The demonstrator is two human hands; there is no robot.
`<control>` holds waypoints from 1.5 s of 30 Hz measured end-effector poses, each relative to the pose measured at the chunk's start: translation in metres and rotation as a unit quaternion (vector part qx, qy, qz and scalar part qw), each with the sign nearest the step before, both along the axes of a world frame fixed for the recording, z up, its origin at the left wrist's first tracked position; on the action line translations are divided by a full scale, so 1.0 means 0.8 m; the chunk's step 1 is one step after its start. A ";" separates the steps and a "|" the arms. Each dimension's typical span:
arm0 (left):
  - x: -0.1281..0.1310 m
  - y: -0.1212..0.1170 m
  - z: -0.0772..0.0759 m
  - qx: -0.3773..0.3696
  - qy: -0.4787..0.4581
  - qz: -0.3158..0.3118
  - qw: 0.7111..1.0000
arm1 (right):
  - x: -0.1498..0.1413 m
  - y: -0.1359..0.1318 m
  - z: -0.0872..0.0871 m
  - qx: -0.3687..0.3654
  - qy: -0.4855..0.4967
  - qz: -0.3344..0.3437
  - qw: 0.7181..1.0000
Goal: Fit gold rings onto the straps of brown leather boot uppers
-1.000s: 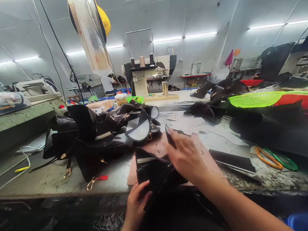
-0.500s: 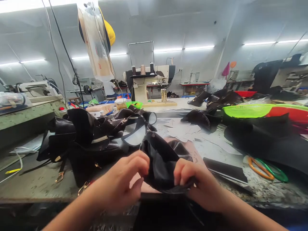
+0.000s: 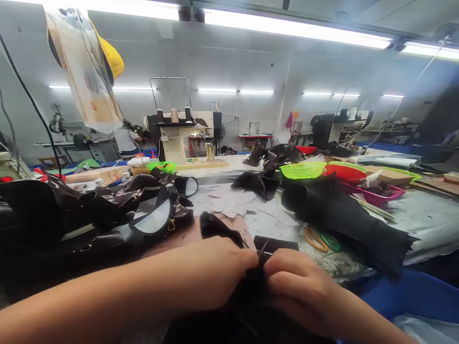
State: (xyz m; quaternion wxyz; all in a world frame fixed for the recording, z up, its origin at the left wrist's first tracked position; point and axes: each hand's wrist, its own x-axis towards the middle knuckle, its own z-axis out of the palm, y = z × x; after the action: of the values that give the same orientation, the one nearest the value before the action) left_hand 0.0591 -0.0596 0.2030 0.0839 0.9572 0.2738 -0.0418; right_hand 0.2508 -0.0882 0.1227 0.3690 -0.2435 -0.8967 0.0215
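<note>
- Head view: left hand and right hand were close together at the near edge of the tabletop, fingertips nearly meeting, a narrow gap between them.
- Left hand: fingers curled in, seemingly pinching a black piece. Right hand: fingers folded, apparently gripping the same dark material; fingertip pads hidden on both.
- Position of black piece: between and below the hands, one flap standing up just beyond the left knuckles. Lower part merged with dark shadow; its full outline could not be told.
- Key relation: the visible flap's long axis ran from far left down toward the gap between the hands. Left hand was nearer to that flap; right hand sat to its right, apart from it.
- A thin dark point rose in the gap; whether it belonged to the piece could not be told.
- Around: pink board under and beyond the flap, paper scraps farther back, dark strip just behind the right fingers, orange loop and green loop to the right, dark bags heaped left.
</note>
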 end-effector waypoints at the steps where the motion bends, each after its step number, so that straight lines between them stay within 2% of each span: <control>1: 0.005 0.002 -0.001 -0.001 -0.005 -0.002 1.000 | 0.005 0.000 0.000 0.000 -0.009 -0.006 1.000; 3: 0.014 0.006 0.001 0.001 -0.003 -0.007 1.000 | 0.012 0.000 -0.001 0.005 -0.028 -0.007 1.000; 6: 0.022 0.011 0.006 0.034 0.057 0.009 0.998 | 0.018 -0.002 -0.003 0.004 -0.037 -0.005 0.999; 9: 0.025 0.011 0.009 0.056 0.091 0.025 0.994 | 0.020 -0.005 -0.004 -0.016 -0.014 -0.041 0.999; 12: 0.023 0.007 0.004 0.023 0.062 0.033 0.997 | 0.016 -0.006 0.002 -0.052 -0.024 -0.082 0.995; 16: 0.012 0.002 -0.005 -0.003 -0.002 0.057 0.998 | 0.009 -0.004 0.019 -0.124 -0.053 -0.086 0.987; 18: 0.005 -0.001 -0.003 -0.001 -0.030 0.084 0.996 | 0.006 -0.002 0.025 -0.133 -0.060 -0.096 0.985; 24: -0.009 -0.014 0.012 -0.038 -0.043 0.147 0.987 | -0.007 0.006 0.025 -0.059 -0.079 -0.149 0.984; 29: -0.014 -0.014 0.001 0.019 -0.048 0.183 0.982 | -0.018 0.008 0.017 -0.023 -0.062 -0.168 0.984; 34: -0.020 -0.011 -0.012 0.025 -0.075 0.191 0.978 | -0.024 0.008 0.018 -0.009 -0.046 -0.182 0.982; 45: -0.013 -0.012 -0.013 0.071 -0.076 0.177 0.979 | -0.027 0.008 0.009 -0.018 -0.031 -0.213 0.976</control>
State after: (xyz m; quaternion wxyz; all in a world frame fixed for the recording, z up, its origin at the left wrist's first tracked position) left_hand 0.0484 -0.0689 0.1922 0.0426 0.8973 0.4344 0.0658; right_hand 0.2291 -0.0818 0.1298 0.3322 -0.4361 -0.8349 -0.0486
